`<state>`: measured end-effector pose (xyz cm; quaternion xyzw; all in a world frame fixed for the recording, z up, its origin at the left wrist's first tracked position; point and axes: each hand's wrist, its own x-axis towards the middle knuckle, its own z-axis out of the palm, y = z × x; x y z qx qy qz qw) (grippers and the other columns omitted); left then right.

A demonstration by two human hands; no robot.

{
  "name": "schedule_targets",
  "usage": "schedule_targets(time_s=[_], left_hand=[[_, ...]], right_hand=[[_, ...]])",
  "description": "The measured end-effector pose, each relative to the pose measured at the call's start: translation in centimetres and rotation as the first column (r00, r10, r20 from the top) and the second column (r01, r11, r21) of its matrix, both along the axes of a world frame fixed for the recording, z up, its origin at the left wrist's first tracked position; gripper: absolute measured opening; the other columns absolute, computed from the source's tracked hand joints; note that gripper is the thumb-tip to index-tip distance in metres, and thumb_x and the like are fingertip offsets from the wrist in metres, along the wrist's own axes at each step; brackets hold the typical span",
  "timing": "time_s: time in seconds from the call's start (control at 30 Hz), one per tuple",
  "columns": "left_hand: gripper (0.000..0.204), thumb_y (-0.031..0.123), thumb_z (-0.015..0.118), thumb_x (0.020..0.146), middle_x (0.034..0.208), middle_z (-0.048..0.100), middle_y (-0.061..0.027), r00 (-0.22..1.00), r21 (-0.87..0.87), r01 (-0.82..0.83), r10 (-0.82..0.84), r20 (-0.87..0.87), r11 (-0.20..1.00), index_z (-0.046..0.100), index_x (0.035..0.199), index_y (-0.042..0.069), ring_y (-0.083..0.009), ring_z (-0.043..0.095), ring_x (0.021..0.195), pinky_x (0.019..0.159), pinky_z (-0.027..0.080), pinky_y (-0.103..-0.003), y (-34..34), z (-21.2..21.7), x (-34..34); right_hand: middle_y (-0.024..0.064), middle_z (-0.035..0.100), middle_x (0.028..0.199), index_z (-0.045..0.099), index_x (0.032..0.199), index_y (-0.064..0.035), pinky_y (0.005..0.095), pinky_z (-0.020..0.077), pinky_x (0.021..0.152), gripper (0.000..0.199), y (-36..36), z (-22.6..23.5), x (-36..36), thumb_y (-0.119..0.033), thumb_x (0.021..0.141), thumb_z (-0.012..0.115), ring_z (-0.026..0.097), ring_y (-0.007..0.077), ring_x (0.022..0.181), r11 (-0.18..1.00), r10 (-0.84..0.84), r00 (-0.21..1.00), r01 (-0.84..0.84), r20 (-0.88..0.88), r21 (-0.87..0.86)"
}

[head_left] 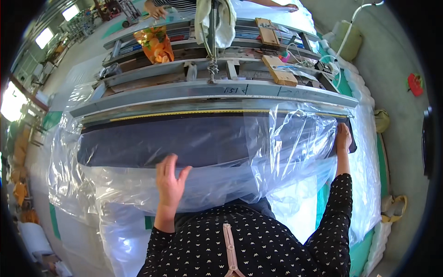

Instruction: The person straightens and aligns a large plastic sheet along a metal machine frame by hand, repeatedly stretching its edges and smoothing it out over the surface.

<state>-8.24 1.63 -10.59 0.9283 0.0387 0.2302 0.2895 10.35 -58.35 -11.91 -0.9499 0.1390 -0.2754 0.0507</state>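
A long dark grey sheet (161, 138) lies across the work surface in front of me. Clear plastic film (290, 143) covers its right part and spreads in wrinkles along its near edge. Over the near edge is my left hand (170, 182), its fingers raised and thumb apart, holding nothing. At the far right end of the sheet, my right hand (343, 137) is closed on the edge of the film, with its fingertips partly hidden. A yellow measuring tape (184, 112) runs along the sheet's far edge.
Beyond the tape stands a long metal beam (184, 93) on a frame. Wooden blocks (279, 70) with wires, an orange bag (156, 45) and a hanging white cloth (221, 23) are on or above it. Another person's hand (158, 11) shows at the far side.
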Motion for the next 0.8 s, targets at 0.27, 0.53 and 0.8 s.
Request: schedule_targets(time_s=[0.27, 0.53, 0.8], left_hand=[[0.049, 0.044, 0.034, 0.089, 0.141, 0.028, 0.0007, 0.780, 0.526, -0.414, 0.587, -0.215, 0.743, 0.033, 0.133, 0.021, -0.0296, 0.025, 0.129, 0.103, 0.014, -0.052, 19.2, -1.1, 2.9], [0.032, 0.037, 0.049, 0.084, 0.091, 0.065, -0.0090, 0.919, 0.462, -0.268, 0.369, -0.141, 0.845, 0.064, 0.087, 0.010, -0.0297, 0.061, 0.082, 0.068, 0.048, -0.041, 17.6, 5.1, 7.3], [0.033, 0.032, 0.058, 0.084, 0.077, 0.063, -0.0113, 0.710, -0.983, -0.118, -0.679, -0.185, 0.144, 0.055, 0.091, 0.000, -0.0085, 0.051, 0.049, 0.037, 0.032, -0.017, -2.5, 2.6, 11.6]], right_hand=[[0.0085, 0.057, 0.085, 0.056, 0.088, -0.0100, 0.0368, 0.0447, 0.063, 0.007, 8.6, 1.8, -2.6, -0.014, 0.084, 0.051, 0.057, 0.0304, 0.079, 0.937, 0.349, 0.932, -0.350, 0.093, -0.010], [0.0072, 0.057, 0.084, 0.056, 0.089, -0.0106, 0.0367, 0.0459, 0.063, 0.009, 11.3, 2.2, -2.9, -0.015, 0.085, 0.049, 0.058, 0.0296, 0.078, 0.936, 0.348, 0.934, -0.350, 0.082, 0.024], [0.0080, 0.057, 0.084, 0.056, 0.088, -0.0096, 0.0369, 0.0459, 0.063, 0.008, 11.0, 2.1, -3.4, -0.011, 0.082, 0.052, 0.057, 0.0303, 0.078, 0.937, 0.345, 0.934, -0.348, 0.088, 0.018]])
